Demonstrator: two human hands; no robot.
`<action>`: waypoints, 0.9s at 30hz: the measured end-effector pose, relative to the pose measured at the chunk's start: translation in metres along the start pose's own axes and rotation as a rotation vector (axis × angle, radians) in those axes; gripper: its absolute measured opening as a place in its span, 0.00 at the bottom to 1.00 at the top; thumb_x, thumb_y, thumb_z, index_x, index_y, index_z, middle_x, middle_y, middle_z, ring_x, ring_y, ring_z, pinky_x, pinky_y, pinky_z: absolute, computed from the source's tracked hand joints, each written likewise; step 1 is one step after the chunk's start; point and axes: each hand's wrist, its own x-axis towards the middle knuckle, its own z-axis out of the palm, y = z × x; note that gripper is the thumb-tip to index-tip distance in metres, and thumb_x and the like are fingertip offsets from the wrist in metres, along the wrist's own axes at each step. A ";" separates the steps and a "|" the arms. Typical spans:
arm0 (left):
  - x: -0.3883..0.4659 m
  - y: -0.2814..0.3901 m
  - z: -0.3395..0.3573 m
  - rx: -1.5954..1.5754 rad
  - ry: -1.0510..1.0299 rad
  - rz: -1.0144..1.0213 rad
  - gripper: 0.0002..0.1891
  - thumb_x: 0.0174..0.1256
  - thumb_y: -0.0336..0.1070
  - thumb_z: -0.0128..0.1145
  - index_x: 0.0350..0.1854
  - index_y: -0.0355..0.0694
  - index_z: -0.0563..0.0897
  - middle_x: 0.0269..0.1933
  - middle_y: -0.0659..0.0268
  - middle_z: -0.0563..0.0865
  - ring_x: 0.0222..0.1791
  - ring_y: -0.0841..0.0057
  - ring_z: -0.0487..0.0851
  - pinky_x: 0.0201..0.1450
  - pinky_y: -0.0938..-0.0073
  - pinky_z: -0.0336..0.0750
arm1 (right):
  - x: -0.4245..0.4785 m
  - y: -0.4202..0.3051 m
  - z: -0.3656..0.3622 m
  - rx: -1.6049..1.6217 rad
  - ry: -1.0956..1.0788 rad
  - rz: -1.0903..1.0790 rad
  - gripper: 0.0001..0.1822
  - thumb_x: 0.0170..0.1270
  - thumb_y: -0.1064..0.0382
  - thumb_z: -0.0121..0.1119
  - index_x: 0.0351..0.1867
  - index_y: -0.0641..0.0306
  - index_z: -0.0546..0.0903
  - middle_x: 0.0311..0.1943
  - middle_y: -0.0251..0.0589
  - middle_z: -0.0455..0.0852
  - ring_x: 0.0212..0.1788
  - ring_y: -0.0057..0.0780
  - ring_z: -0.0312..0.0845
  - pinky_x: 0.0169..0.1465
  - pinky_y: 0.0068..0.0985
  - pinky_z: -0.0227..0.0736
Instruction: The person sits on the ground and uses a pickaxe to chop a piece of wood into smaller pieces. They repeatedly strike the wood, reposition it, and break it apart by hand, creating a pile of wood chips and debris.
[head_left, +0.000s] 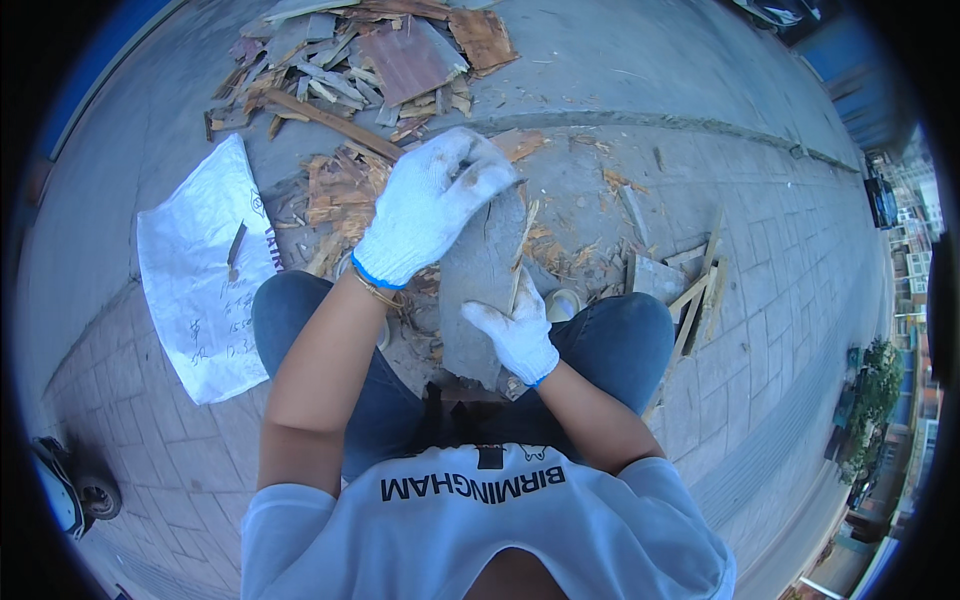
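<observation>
A weathered grey wooden board (480, 277) with a splintered right edge stands between my knees, its lower end near my body. My left hand (439, 202), in a white knitted glove with a blue cuff, is curled over the board's far end; its fingertips are partly hidden. Lower down, my right hand (517, 326), gloved the same way, grips the right edge with its thumb across the face. A long pale splinter (526, 229) stands out along that edge, between the two hands.
Broken boards (412, 56) are heaped on the pavement ahead. Splintered wood (345, 187) lies beyond my left knee. A white sack (202, 277) bearing writing lies to the left, with a dark strip (236, 246) on it. Wooden slats (697, 296) lean at the right. A wheeled vehicle (75, 487) stands lower left.
</observation>
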 end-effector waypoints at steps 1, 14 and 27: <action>-0.002 0.003 0.006 0.132 0.036 0.037 0.16 0.68 0.46 0.62 0.42 0.35 0.86 0.43 0.56 0.87 0.45 0.55 0.86 0.50 0.61 0.79 | 0.001 -0.001 -0.001 0.036 0.004 0.011 0.34 0.62 0.58 0.73 0.66 0.69 0.73 0.57 0.46 0.84 0.58 0.35 0.80 0.63 0.32 0.74; -0.008 -0.020 0.031 0.311 0.280 0.149 0.14 0.71 0.45 0.57 0.39 0.37 0.83 0.38 0.53 0.84 0.41 0.52 0.84 0.46 0.60 0.77 | 0.003 0.003 0.008 -0.342 0.143 -0.111 0.30 0.60 0.55 0.73 0.59 0.69 0.78 0.51 0.50 0.85 0.52 0.43 0.84 0.58 0.34 0.77; 0.016 -0.024 -0.010 -0.052 0.090 -0.057 0.27 0.78 0.56 0.53 0.59 0.33 0.80 0.50 0.54 0.89 0.54 0.68 0.84 0.62 0.67 0.73 | 0.031 -0.001 -0.005 -0.046 -0.040 -0.067 0.32 0.61 0.51 0.73 0.61 0.68 0.79 0.55 0.50 0.84 0.56 0.42 0.82 0.62 0.36 0.75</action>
